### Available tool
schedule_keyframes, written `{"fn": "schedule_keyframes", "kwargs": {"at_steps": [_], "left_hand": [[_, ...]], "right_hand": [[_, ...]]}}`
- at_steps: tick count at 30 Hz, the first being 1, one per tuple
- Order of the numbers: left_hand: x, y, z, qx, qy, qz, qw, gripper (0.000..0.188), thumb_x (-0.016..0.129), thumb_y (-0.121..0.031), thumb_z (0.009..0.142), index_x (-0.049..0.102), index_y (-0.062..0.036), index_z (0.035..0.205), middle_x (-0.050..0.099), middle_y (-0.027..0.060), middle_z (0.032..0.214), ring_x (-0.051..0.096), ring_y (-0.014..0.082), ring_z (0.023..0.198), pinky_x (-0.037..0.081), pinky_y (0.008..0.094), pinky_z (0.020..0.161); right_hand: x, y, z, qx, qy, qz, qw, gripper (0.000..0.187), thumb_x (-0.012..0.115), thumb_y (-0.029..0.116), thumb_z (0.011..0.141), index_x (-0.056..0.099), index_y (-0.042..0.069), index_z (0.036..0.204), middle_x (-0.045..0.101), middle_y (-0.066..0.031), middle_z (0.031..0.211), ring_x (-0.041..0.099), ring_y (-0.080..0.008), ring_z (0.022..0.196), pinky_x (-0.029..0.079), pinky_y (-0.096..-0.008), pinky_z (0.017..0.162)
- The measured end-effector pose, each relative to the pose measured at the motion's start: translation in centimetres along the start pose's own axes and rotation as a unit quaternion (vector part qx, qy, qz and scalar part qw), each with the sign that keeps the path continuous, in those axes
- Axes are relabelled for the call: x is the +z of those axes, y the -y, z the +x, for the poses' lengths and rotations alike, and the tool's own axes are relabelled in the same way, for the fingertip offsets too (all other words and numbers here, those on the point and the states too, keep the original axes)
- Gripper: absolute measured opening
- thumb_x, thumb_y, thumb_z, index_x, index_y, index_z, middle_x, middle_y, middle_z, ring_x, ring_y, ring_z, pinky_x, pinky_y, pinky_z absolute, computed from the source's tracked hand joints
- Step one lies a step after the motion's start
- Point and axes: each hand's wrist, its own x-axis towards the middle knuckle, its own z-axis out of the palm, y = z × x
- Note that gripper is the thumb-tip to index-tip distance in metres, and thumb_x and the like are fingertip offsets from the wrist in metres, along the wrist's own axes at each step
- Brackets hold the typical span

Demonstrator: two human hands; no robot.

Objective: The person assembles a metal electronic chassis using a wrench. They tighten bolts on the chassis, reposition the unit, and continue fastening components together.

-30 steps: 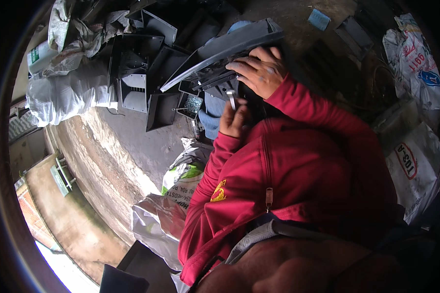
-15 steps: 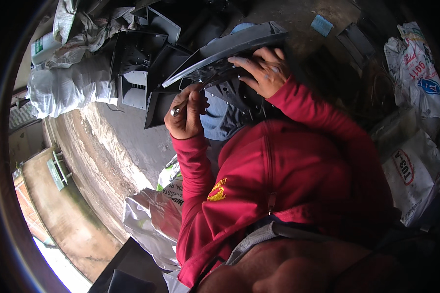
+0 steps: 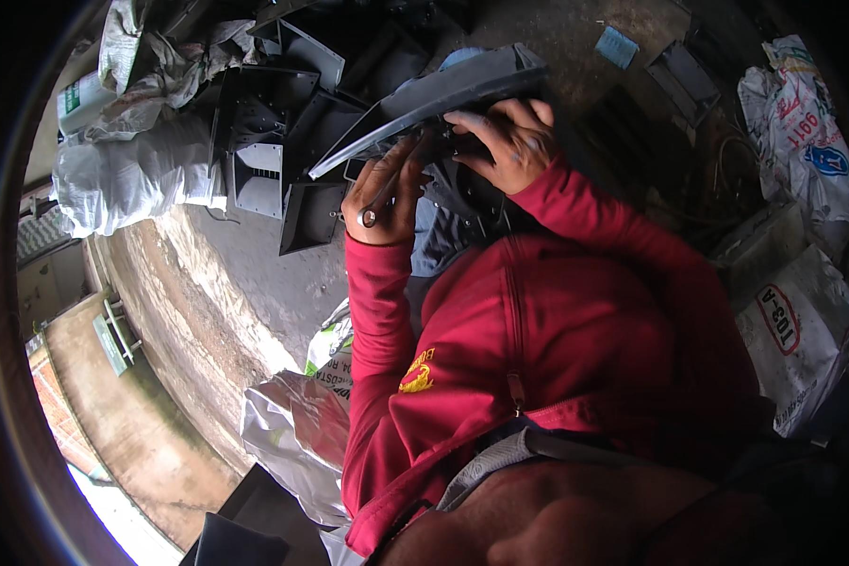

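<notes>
A large black metal part (image 3: 443, 91) with a pale lower edge is tilted across my lap, its underside toward me. My left hand (image 3: 384, 200) is closed around a wrench (image 3: 367, 218), whose shiny ring end sticks out below the palm. Its fingertips reach up to the part's underside, where the wrench's other end is hidden. My right hand (image 3: 511, 144) grips the underside of the same part farther right, thumb and index finger near its fittings. Below the part, a dark bracket-like piece (image 3: 462, 193) with small bolts lies over my blue trouser leg (image 3: 432, 234).
Several black metal trays and brackets (image 3: 312, 215) are piled ahead and to the left, by white plastic sacks (image 3: 132, 174). More printed sacks (image 3: 797, 330) stand on the right. A blue pad (image 3: 617, 47) lies on the far floor. A crumpled bag (image 3: 288, 439) sits beside my left arm.
My left hand has moved right and closer to the part's underside, and the wrench has turned so its ring end shows. My right hand has shifted only slightly.
</notes>
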Motion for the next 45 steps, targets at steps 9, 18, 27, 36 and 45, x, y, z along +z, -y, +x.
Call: {"fn": "schedule_keyframes", "kwargs": {"at_steps": [9,18,27,36,45], "left_hand": [[-1.3,-0.9,0.6,-0.042,0.032,0.037,0.998,0.019,0.068,-0.012,0.089,0.070,-0.0013,0.104,0.068,0.0077,0.078,0.067,0.0125,0.069,0.051,0.0243,0.058],[1.6,-2.8,1.6,0.016,-0.007,0.164,0.986,0.011,0.070,-0.013,0.085,0.069,-0.0039,0.091,0.069,0.0105,0.074,0.068,0.0214,0.063,0.052,0.0301,0.056],[3.6,-2.9,3.3,0.080,0.033,0.326,0.941,0.008,0.069,-0.016,0.085,0.069,-0.0085,0.088,0.069,0.0075,0.076,0.069,0.0214,0.064,0.052,0.0317,0.055],[2.2,3.1,-1.4,-0.227,-0.091,-0.299,0.922,0.039,0.055,-0.030,0.097,0.059,0.0077,0.108,0.069,0.0185,0.086,0.070,0.0257,0.073,0.058,0.0343,0.057],[2.5,-1.1,0.7,-0.078,-0.044,0.012,0.996,0.017,0.061,-0.013,0.093,0.067,0.0024,0.093,0.071,0.0114,0.076,0.070,0.0182,0.068,0.054,0.0267,0.060]], "right_hand": [[-0.1,-0.7,0.1,-0.014,-0.050,-0.037,0.998,0.046,0.081,0.037,0.067,0.063,0.027,0.108,0.067,0.0116,0.088,0.056,-0.0103,0.092,0.029,-0.0401,0.090],[0.3,-1.0,-0.1,0.003,-0.030,-0.013,0.999,0.043,0.078,0.036,0.069,0.061,0.026,0.107,0.067,0.0128,0.096,0.055,-0.0117,0.094,0.028,-0.0414,0.091],[1.1,-1.2,-0.4,0.023,-0.041,-0.034,0.998,0.040,0.077,0.038,0.066,0.064,0.027,0.102,0.066,0.0118,0.092,0.055,-0.0110,0.095,0.028,-0.0411,0.090],[1.1,-1.1,-0.4,0.008,-0.058,0.002,0.998,0.045,0.083,0.035,0.061,0.062,0.028,0.100,0.065,0.0121,0.087,0.056,-0.0110,0.094,0.029,-0.0408,0.088],[0.8,-1.0,-0.2,0.012,-0.058,0.005,0.998,0.041,0.079,0.034,0.068,0.060,0.026,0.104,0.065,0.0105,0.091,0.054,-0.0140,0.098,0.030,-0.0427,0.091]]}}
